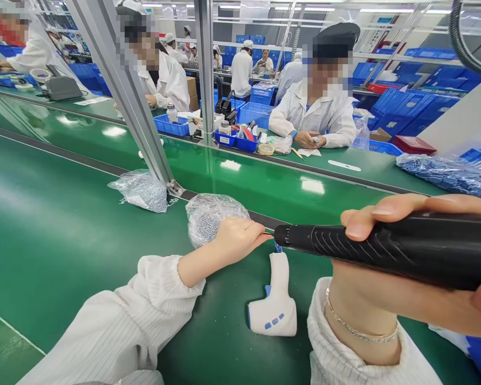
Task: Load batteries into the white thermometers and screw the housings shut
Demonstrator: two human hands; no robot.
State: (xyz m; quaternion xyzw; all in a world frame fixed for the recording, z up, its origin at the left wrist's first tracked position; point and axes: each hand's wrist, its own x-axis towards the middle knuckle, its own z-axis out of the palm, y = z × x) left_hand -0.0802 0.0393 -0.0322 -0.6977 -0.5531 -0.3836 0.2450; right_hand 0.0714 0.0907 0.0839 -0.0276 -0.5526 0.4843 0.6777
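Observation:
My right hand (388, 251) is wrapped round a black electric screwdriver (385, 248) held level, its tip pointing left. My left hand (238, 238) is pinched at that tip, fingers together on something too small to make out. It rests beside a clear bag of small metal screws (208, 216). A white handheld thermometer housing (276, 305) with blue buttons lies flat on the green bench (64, 235) just below the screwdriver tip, between my two forearms.
A second clear bag of screws (142, 190) lies by a slanted aluminium post (124, 91). Across the bench, people in white coats work among blue bins (240, 139). A plastic bag of blue parts (449, 174) lies at the right.

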